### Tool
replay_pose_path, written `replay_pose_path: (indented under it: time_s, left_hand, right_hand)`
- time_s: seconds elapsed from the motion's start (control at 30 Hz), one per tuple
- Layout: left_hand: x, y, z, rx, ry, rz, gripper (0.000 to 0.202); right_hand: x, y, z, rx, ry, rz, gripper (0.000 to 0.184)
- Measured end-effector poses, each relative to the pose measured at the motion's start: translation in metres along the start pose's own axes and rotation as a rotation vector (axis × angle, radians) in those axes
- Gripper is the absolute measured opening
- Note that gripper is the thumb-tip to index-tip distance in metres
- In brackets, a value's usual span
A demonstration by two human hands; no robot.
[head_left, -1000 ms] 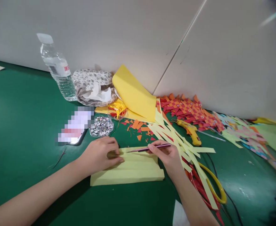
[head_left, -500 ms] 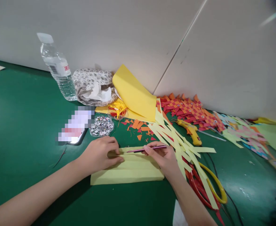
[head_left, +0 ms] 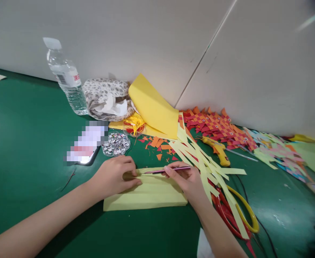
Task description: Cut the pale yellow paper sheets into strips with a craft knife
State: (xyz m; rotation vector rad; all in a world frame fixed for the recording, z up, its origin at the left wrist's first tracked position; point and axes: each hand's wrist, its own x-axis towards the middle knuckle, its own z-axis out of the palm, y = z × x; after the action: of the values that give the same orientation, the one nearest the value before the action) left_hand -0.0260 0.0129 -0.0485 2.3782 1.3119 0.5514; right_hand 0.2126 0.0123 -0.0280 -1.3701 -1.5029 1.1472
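Observation:
A folded pale yellow paper (head_left: 146, 195) lies on the green table (head_left: 25, 143) in front of me. My left hand (head_left: 114, 176) presses down on the paper's upper left part, fingers curled and flat against it. My right hand (head_left: 187, 181) is closed around a thin pink-purple tool (head_left: 164, 170), a craft knife or pen, with its tip on the paper near my left fingers. A loose heap of pale yellow paper strips (head_left: 203, 161) lies just right of my right hand.
A water bottle (head_left: 66, 80), a patterned cloth pouch (head_left: 106, 96), a phone (head_left: 86, 143), a dish of googly eyes (head_left: 116, 143), yellow sheets (head_left: 153, 107), orange scraps, woven paper pieces (head_left: 216, 127), a yellow glue gun (head_left: 218, 150) and yellow-handled scissors (head_left: 246, 211) crowd the wall side.
My right hand slid the tool leftwards along the paper, closer to my left hand, and has held still since. My left hand has not moved.

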Motion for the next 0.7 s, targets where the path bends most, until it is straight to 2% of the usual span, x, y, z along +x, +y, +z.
replay_pose_path:
  time_s: [0.7]
  left_hand:
    - [-0.001, -0.0002, 0.0006, 0.006, 0.012, 0.005, 0.023]
  right_hand:
    - [0.0008, -0.0005, 0.0001, 0.018, 0.021, -0.01, 0.025]
